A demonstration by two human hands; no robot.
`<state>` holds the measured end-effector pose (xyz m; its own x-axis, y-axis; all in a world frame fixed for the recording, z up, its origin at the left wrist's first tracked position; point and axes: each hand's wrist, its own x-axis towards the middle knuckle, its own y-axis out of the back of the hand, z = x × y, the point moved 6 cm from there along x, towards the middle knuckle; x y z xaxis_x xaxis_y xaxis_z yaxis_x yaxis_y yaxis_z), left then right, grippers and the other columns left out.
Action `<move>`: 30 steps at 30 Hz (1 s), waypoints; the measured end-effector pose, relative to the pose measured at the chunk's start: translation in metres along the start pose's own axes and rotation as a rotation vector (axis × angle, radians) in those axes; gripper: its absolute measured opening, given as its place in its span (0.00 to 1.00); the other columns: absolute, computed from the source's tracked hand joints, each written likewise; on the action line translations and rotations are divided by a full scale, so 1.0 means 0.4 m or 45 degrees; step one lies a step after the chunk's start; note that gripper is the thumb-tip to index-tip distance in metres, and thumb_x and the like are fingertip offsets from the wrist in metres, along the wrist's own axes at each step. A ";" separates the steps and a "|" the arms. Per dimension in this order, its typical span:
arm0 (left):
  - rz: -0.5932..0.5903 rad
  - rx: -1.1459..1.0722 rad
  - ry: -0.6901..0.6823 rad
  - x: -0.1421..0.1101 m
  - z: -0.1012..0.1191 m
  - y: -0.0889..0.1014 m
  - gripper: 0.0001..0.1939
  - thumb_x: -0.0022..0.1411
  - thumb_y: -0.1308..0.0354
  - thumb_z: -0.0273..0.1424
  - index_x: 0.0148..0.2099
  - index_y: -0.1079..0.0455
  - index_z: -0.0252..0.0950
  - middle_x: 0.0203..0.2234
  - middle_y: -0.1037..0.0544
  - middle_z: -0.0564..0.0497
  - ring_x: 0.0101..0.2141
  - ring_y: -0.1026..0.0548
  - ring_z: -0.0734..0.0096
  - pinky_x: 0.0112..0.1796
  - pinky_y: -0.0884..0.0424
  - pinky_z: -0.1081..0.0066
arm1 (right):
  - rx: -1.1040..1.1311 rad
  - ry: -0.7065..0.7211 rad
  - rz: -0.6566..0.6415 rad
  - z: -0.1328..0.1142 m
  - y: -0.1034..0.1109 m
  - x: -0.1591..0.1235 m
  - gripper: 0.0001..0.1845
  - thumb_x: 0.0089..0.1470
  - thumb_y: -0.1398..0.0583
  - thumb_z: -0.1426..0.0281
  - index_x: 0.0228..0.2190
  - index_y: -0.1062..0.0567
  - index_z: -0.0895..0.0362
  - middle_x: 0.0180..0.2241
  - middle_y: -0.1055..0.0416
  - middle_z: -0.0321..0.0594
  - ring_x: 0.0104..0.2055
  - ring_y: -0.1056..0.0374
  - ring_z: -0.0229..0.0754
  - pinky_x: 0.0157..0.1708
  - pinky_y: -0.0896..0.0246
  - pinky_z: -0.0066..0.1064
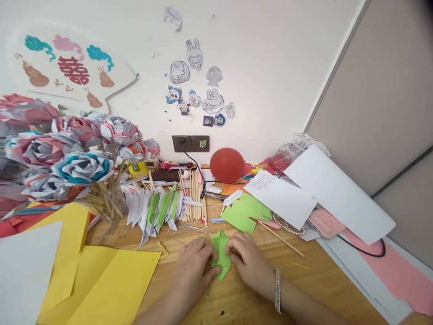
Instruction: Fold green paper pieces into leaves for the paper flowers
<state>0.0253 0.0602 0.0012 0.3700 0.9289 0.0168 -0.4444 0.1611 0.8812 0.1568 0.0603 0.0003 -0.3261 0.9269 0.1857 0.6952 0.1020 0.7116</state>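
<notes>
Green folded paper (221,253) is held between both hands (196,258).

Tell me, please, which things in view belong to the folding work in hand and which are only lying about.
Belongs to the job:
- folded green paper, held between the left hand and right hand
- probably the loose green paper and folded strips

Apparently just lying about:
- red round object
- yellow paper
- sheet with writing
</notes>
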 end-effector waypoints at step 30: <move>0.171 0.501 -0.748 -0.068 0.058 -0.017 0.09 0.64 0.53 0.23 0.38 0.32 0.36 0.30 0.28 0.50 0.33 0.32 0.66 0.35 0.38 0.67 | -0.079 0.028 -0.131 -0.008 0.002 0.005 0.08 0.42 0.34 0.75 0.23 0.29 0.55 0.34 0.36 0.36 0.41 0.40 0.44 0.40 0.44 0.34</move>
<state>0.0371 0.0261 0.0057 0.7598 0.5815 0.2906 -0.2309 -0.1765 0.9568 0.1545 0.0609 0.0034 -0.4085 0.9043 0.1239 0.6163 0.1731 0.7683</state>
